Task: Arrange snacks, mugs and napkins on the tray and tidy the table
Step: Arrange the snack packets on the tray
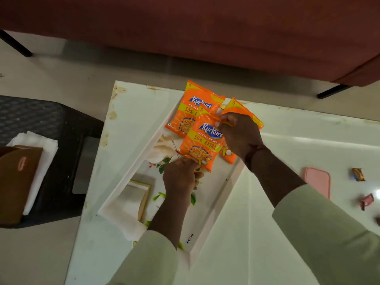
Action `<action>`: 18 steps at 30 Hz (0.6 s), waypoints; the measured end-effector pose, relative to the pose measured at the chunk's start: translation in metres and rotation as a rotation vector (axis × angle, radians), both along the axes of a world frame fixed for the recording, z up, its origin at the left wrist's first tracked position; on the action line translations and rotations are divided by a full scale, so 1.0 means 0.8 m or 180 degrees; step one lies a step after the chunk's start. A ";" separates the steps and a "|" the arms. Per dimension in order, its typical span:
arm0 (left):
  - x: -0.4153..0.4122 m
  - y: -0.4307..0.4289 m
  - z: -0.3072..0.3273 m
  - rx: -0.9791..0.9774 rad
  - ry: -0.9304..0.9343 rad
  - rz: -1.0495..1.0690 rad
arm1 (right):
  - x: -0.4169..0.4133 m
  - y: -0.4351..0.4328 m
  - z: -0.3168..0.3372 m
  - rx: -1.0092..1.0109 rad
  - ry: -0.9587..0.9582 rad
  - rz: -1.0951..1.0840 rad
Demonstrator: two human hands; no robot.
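front pack [202, 140] lies in the far end of the tray [207, 219], long axis running near to far, top edge away, print facing up. it overlaps a second pack [191, 108] behind it. a third pack [240, 109] is mostly under the right hand [240, 134]. right hand pinches the front pack's far right corner. left hand [181, 177], fingers curled, pinches its near edge. folded napkin [131, 200] sits in the tray's near left. on the table [287, 130] to the right: pink lid [317, 182], two sweets [358, 174].
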State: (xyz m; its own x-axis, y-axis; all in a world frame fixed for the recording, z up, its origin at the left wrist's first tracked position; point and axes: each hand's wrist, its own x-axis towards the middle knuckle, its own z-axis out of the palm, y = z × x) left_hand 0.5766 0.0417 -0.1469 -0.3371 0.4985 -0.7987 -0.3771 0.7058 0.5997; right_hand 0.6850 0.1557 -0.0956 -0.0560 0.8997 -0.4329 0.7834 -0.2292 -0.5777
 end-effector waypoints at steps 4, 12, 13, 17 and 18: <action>-0.001 -0.003 -0.006 -0.0006 -0.0055 0.0090 | 0.001 -0.004 -0.009 0.0392 -0.0059 -0.0129; -0.037 -0.076 0.037 0.0666 0.2626 -0.1809 | 0.031 -0.126 0.004 0.1308 -0.0394 -0.0345; -0.037 -0.084 0.045 0.0790 0.2681 -0.1909 | 0.037 -0.143 0.006 0.1273 -0.0435 -0.0360; -0.045 -0.123 0.066 0.1215 0.3244 -0.2672 | 0.054 -0.204 0.028 0.1007 -0.0710 -0.0183; -0.047 -0.132 0.077 0.1191 0.3336 -0.2833 | 0.058 -0.217 0.039 0.0973 -0.0798 -0.0080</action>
